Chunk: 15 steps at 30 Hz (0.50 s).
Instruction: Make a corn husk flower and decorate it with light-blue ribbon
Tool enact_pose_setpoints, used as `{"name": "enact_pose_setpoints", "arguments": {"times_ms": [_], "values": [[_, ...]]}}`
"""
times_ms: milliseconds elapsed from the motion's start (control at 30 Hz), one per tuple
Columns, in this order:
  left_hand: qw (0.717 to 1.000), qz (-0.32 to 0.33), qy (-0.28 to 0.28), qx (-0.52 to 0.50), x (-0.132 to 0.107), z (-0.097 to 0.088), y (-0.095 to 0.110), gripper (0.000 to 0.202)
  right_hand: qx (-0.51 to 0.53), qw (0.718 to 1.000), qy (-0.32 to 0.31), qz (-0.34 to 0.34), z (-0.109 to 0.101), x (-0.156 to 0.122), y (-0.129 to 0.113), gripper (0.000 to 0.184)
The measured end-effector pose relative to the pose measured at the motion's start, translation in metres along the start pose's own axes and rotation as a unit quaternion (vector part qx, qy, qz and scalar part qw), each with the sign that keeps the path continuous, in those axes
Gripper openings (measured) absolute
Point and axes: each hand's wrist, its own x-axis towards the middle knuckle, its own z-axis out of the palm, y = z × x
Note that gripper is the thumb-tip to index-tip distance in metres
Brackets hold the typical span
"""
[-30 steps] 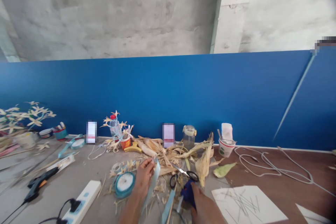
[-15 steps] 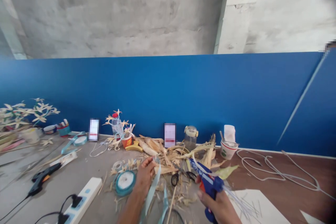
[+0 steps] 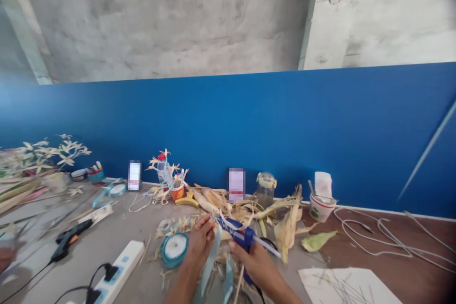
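Observation:
My left hand (image 3: 200, 243) pinches the upper end of a pale blue ribbon strip (image 3: 209, 266) that hangs down toward me. My right hand (image 3: 254, 260) is wrapped round a blue glue gun (image 3: 239, 233), whose nozzle points left and almost touches the ribbon's top by my left fingers. A teal ribbon spool (image 3: 174, 249) lies just left of my left hand. Dried corn husks (image 3: 281, 213) are heaped behind both hands.
A white power strip (image 3: 119, 266) with a black plug lies at the lower left, a black glue gun (image 3: 69, 240) beyond it. A jar (image 3: 266, 189), a paper cup (image 3: 319, 205), white cables (image 3: 377, 237) and white paper (image 3: 345, 287) sit to the right. Another person's hand (image 3: 5, 257) shows at the left edge.
My right hand lifted the blue glue gun off the table and swung it left, bringing its nozzle up to the ribbon end that my left hand holds. The view shifted slightly.

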Motion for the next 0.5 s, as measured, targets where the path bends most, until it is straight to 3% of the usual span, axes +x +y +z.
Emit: {"name": "enact_pose_setpoints", "arguments": {"times_ms": [100, 367, 500], "values": [[1.0, 0.003, 0.007, -0.009, 0.001, 0.0, -0.001, 0.036, -0.024, 1.0, 0.016, -0.011, 0.005, 0.005, -0.001, 0.042], [1.0, -0.007, 0.009, -0.002, 0.003, -0.003, -0.003, 0.036, 0.024, 0.995, 0.093, 0.04, 0.021, 0.003, 0.014, 0.039], [1.0, -0.012, 0.005, 0.004, 0.005, -0.004, -0.005, 0.033, 0.054, 0.993, 0.096, 0.037, 0.023, 0.003, 0.011, 0.035]]}}
